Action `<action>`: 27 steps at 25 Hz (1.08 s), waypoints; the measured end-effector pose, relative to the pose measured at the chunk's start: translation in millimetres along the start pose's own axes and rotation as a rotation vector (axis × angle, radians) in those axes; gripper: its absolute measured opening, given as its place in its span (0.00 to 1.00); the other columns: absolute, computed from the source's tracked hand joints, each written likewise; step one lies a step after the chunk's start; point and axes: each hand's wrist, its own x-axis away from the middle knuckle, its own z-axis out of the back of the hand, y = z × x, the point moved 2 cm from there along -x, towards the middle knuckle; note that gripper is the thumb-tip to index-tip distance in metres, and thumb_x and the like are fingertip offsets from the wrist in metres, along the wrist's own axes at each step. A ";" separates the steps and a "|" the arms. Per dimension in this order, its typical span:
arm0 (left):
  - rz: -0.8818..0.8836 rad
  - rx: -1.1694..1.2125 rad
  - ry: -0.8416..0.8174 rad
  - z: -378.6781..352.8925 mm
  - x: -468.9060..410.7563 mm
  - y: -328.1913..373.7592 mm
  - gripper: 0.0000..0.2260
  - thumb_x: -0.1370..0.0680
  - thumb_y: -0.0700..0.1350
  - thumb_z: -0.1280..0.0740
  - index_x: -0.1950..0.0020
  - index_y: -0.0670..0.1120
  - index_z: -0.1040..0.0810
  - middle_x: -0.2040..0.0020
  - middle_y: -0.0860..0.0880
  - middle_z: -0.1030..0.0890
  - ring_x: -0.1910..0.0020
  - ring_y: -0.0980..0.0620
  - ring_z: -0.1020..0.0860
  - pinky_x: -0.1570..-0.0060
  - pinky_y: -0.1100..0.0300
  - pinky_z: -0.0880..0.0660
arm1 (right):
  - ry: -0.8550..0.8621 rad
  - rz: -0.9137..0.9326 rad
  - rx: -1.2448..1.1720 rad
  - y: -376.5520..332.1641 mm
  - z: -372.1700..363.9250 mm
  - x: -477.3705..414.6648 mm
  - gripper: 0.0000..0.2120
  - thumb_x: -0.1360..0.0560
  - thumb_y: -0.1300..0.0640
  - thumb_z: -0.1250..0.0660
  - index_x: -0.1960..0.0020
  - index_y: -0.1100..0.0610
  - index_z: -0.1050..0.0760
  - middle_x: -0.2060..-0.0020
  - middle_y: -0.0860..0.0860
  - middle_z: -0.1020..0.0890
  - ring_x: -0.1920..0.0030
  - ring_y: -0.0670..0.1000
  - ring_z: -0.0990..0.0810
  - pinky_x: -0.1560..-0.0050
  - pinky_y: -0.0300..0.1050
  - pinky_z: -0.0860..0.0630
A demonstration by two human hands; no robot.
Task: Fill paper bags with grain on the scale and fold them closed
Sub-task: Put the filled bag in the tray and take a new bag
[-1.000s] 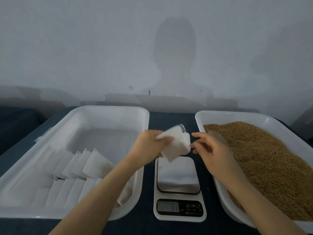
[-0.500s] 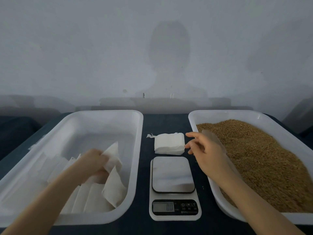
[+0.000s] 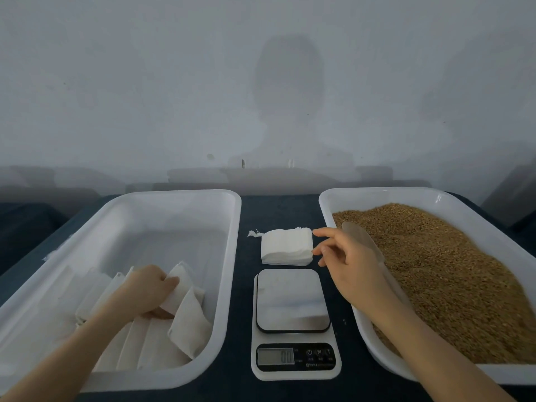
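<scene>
Several filled paper bags [image 3: 188, 323] lie in the near end of the left tray [image 3: 162, 216], overlapping in rows. They are off-white, flat little pillows with a soft, fibrous look and slightly bulging middles. The left hand [image 3: 145, 288] reaches into this tray with its fingers curled round one bag [image 3: 181, 281], which stands tilted up above its neighbours.

Between the trays sits the scale [image 3: 293, 303], a white plastic body with rounded corners. Its grey display [image 3: 275, 356] and a dark button strip are nearest the viewer, and a square, shiny metal platform with nothing on it lies beyond them.

Farther back, the right hand [image 3: 351, 268] hovers with its fingers spread and relaxed, grasping nothing. Its fingertips lie right at the right edge of a stack of empty bags [image 3: 285, 246]; whether they touch it I cannot tell. This stack is a neat, squarish white pile with finely layered edges, resting on the dark blue table [image 3: 275, 210] just beyond the scale. A wisp of thread [image 3: 253, 234] trails from its far left corner.

The right tray [image 3: 377, 198], glossy white plastic with rounded corners like the left one, holds a heaped bed of golden-brown grain [image 3: 452, 271] with a fine, granular surface. A translucent scoop [image 3: 358, 237] lies on the grain, partly hidden behind the right hand. A pale, mottled wall [image 3: 261, 97] rises at the back.
</scene>
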 end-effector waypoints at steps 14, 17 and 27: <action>-0.318 -0.487 0.555 20.8 25.7 116.4 0.13 0.20 0.51 0.41 0.37 0.49 0.34 0.45 0.50 0.21 0.45 0.48 0.23 0.53 0.56 0.29 | 0.092 -0.075 0.037 -3.1 6.5 -1.1 0.13 0.22 0.63 0.39 0.41 0.51 0.25 0.59 0.37 0.22 0.59 0.40 0.21 0.61 0.30 0.27; -0.519 -0.422 0.464 -11.7 9.6 182.2 0.13 0.21 0.47 0.37 0.39 0.47 0.34 0.44 0.47 0.22 0.45 0.46 0.25 0.55 0.56 0.33 | 0.120 -0.134 0.028 -2.9 9.1 -3.0 0.12 0.22 0.63 0.39 0.42 0.51 0.25 0.58 0.40 0.21 0.58 0.42 0.21 0.58 0.41 0.22; -0.689 -0.853 0.168 -66.0 -43.6 215.8 0.08 0.26 0.35 0.33 0.48 0.43 0.24 0.48 0.45 0.21 0.49 0.46 0.23 0.54 0.57 0.33 | 0.139 -0.140 0.035 -3.1 9.6 -7.9 0.12 0.22 0.64 0.39 0.44 0.52 0.24 0.60 0.40 0.22 0.59 0.43 0.21 0.59 0.41 0.22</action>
